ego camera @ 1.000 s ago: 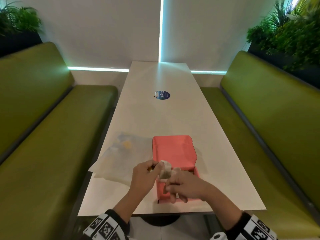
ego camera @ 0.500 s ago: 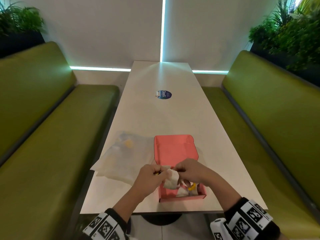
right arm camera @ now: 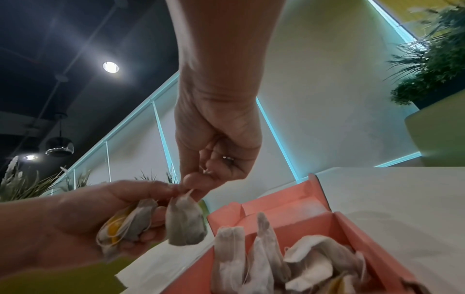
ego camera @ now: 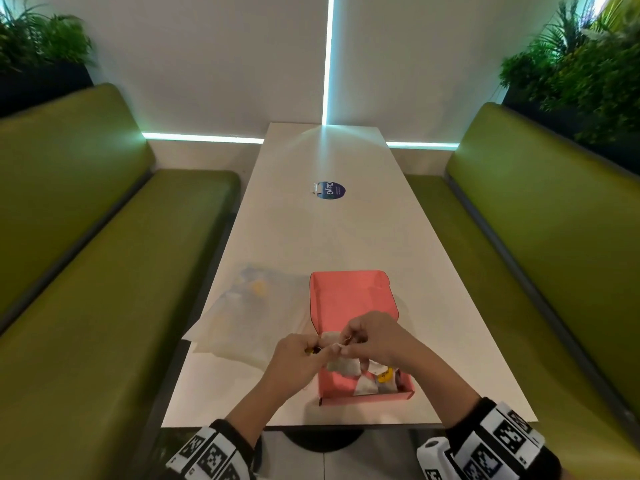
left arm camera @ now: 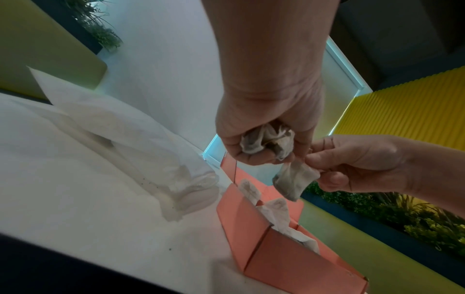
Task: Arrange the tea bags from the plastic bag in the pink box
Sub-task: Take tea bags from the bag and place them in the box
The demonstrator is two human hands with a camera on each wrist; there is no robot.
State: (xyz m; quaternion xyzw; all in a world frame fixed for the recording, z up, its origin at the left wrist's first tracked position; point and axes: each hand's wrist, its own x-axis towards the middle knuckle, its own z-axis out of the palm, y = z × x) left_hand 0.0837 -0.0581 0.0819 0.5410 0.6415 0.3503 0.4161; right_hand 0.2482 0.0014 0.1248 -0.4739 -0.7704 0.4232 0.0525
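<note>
Left hand (left arm camera: 264,127) fisted round a clump of tea bags (left arm camera: 268,141), right hand (right arm camera: 219,151) pinching top of one hanging tea bag (right arm camera: 185,224) just above open pink box (ego camera: 349,299), more bags inside, plastic bag (ego camera: 249,320) flat on white table (ego camera: 346,237), left of box

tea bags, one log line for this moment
left hand: grips tea bags | right hand: pinches one tea bag | pink box: open, partly filled
</note>
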